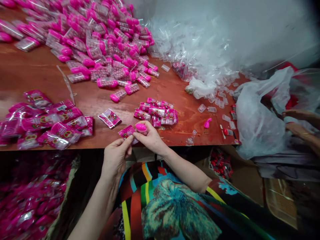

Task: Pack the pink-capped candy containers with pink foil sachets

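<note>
Near the table's front edge, my left hand (117, 154) pinches a flat pink printed sleeve (126, 131) between thumb and fingers. My right hand (152, 139) is closed on a small candy bottle with a bright pink cap (141, 127), held against the sleeve's right side. Most of the bottle's body is hidden by my fingers, so I cannot tell whether it is inside the sleeve. Just beyond my hands lies a small group of pink wrapped candy bottles (156, 110). To their left, a single flat pink packet (110, 118) rests on the wood.
A large heap of pink-capped candy bottles (100, 43) covers the back left of the table (175, 96). Pink packets (50, 120) pile at left. Clear plastic containers (195, 43) stand heaped behind. At right, another person's hand (303, 120) is beside a white plastic bag (260, 116).
</note>
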`<state>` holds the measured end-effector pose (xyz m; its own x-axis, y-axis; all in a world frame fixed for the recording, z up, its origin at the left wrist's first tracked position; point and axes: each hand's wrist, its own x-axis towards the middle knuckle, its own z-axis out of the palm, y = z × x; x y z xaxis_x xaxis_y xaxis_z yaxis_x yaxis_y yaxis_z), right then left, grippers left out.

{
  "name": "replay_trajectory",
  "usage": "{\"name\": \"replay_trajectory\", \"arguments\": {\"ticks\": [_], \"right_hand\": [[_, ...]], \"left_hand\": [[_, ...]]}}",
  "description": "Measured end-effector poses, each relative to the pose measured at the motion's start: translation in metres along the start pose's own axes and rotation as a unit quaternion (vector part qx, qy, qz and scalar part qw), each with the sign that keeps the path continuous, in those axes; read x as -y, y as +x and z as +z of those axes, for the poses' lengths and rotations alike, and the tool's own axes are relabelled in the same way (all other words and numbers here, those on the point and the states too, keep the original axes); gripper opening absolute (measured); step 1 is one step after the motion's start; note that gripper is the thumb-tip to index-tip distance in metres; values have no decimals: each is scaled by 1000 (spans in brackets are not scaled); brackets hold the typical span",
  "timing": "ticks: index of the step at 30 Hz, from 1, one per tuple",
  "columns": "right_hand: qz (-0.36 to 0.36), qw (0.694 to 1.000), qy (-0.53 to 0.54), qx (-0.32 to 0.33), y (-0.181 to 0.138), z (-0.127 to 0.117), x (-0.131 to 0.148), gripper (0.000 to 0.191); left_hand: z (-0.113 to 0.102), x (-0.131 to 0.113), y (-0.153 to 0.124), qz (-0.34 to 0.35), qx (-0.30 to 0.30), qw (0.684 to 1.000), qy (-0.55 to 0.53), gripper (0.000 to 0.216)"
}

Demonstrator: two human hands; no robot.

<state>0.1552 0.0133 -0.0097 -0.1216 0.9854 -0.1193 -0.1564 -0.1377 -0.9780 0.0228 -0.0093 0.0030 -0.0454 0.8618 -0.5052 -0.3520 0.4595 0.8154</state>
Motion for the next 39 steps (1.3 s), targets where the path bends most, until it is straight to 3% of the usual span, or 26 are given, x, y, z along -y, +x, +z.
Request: {"name": "replay_trajectory", "arguments": {"ticks": [5, 11, 15, 18, 23, 29, 36, 39], "right_hand": [[-26, 998, -36, -39, 0, 1, -4, 30], [-16, 999, -45, -8, 7, -1, 2, 29], [27, 998, 38, -47, 10, -6, 5, 39], [51, 994, 99, -9, 1, -11, 7, 31], [62, 998, 18, 21, -25, -4, 2, 29], [79, 997, 0, -2, -33, 7, -10, 36], [157, 974, 136, 90, -34, 0, -3, 60], [135, 981, 102, 97, -34, -3, -4, 59]], "left_hand": [[5, 1, 1, -38, -11, 999, -28, 43], [0, -6, 3, -57, 6, 998, -40, 35], [1, -7, 4, -36, -24, 995, -84, 33], [3, -9, 4, -46, -63, 990, -114, 33], [10, -15, 3, -71, -110, 980, -147, 28], [11, -11, 2, -69, -49, 987, -137, 35], [5, -3, 5, -78, 40, 992, -92, 47], [3, -2, 6, -80, 58, 991, -86, 46]]}}
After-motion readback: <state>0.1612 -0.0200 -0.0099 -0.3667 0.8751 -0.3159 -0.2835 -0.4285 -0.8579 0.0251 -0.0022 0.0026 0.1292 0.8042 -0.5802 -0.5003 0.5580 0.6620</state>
